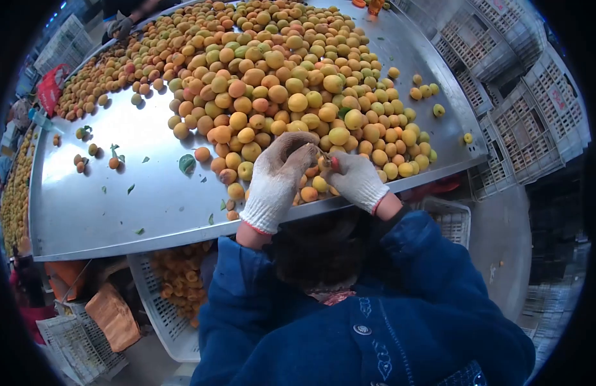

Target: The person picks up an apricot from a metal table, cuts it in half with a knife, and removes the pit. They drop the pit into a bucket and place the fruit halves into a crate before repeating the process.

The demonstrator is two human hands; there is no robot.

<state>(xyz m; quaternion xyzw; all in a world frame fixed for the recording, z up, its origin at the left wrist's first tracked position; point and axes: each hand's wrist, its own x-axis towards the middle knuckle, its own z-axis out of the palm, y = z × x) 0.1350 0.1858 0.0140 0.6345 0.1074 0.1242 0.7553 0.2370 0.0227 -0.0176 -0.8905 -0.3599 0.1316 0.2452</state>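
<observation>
Both hands wear white knit gloves with red-edged cuffs and brownish, stained fingers. My left hand (278,174) is closed over the front edge of the apricot heap (278,77), its fingers curled inward; what they hold is hidden. Close beside it, my right hand (354,179) is closed too, its fingers pinching a small thing with a red end (334,164), whose kind I cannot make out. The fingertips of both hands meet or nearly meet. Yellow-orange apricots lie around and under the hands on the metal table (118,222).
Green leaves (187,164) and a few stray apricots (114,163) are scattered at left. Under the table edge stands a white crate (157,302) with split apricots. Stacked plastic crates (523,122) fill the right. Another person's hand (121,27) is at the far edge.
</observation>
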